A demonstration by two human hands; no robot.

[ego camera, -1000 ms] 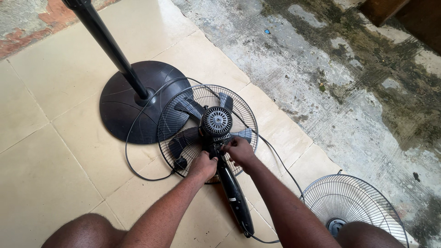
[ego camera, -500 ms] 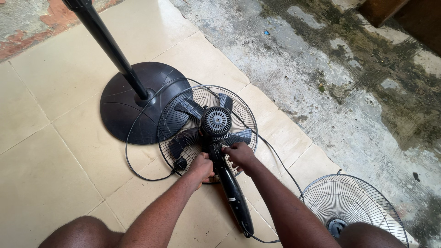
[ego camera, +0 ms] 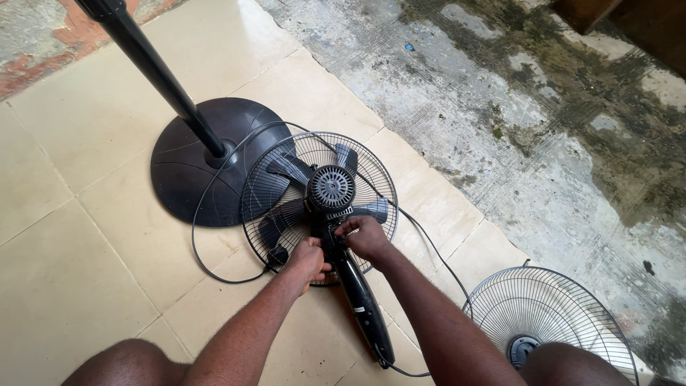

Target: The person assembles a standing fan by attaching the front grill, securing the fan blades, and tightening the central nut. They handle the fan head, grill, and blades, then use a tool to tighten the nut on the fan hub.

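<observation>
From the head camera, a black fan head with dark blades in a round wire cage (ego camera: 319, 196) lies on cream tiles beside the round black stand base (ego camera: 193, 168). The left hand (ego camera: 309, 259) and right hand (ego camera: 366, 236) both grasp its black neck (ego camera: 357, 293) just below the ribbed motor housing (ego camera: 331, 187).

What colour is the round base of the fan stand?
Black; the round base shows clearly in the head view.

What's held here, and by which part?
Both hands grip the fan head lying on the tiled floor: left hand and right hand close on its black neck just below the motor housing.
</observation>
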